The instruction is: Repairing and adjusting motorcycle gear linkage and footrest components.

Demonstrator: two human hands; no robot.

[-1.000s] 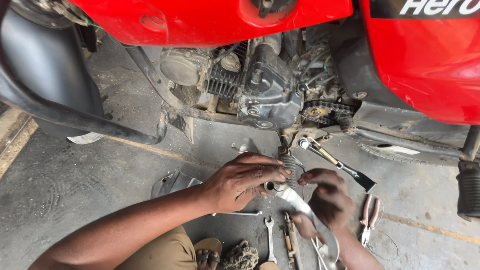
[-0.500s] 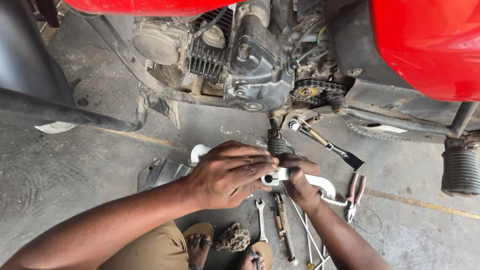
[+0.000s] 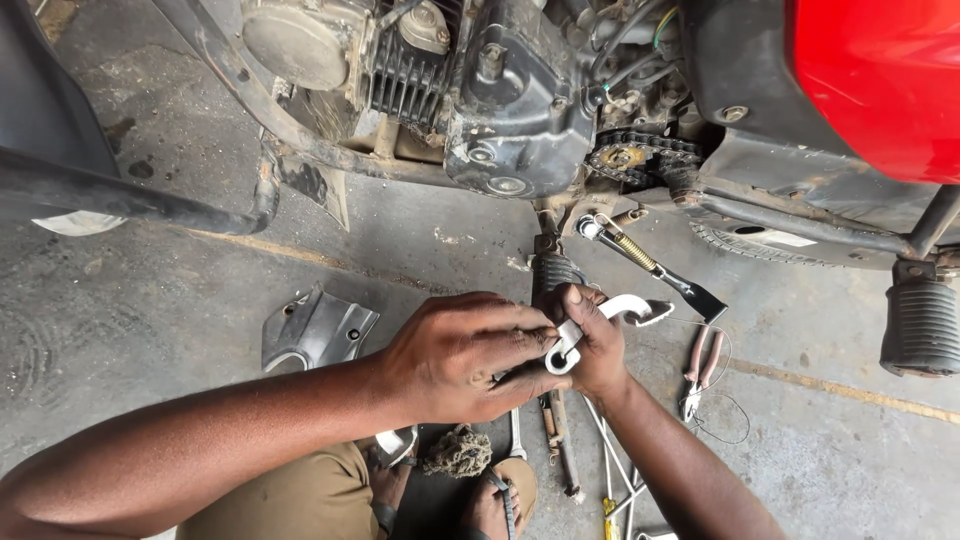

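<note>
Grey concrete floor [image 3: 150, 330], stained and gritty, with a faded yellow line running across it, and a motorcycle looming right over the work: dark finned engine [image 3: 480, 90] caked in grime, red bodywork [image 3: 880, 80] at the top right, a greasy drive chain on its sprocket [image 3: 630, 160] exposed in between. Down in the middle, both hands are on one part. The left hand [image 3: 460, 355] is curled closed over the ringed end of a curved, bright metal lever [image 3: 600, 320], fingers folded down on top, seemingly to steady it. The right hand [image 3: 595, 345] grips the same lever from beneath, fingers wrapped round it, thumb pressed across the shank; the polished hooked tip pokes out to the right. It sits low, just in front of the ribbed black rubber footpeg [image 3: 552, 272], so the hold looks like a two-handed brace rather than a light pinch. Around them: a dull grey cast cover [image 3: 315, 330] lying flat on the floor to the left, red-handled pliers [image 3: 700, 370] with a loop of thin wire to the right, spanners [image 3: 555, 440] and a screwdriver laid out close below, all within easy reach. A wad of oily rag [image 3: 458, 452] sits by a sandalled foot [image 3: 500, 500]. Another ribbed footpeg [image 3: 922, 325] hangs at the far right.
</note>
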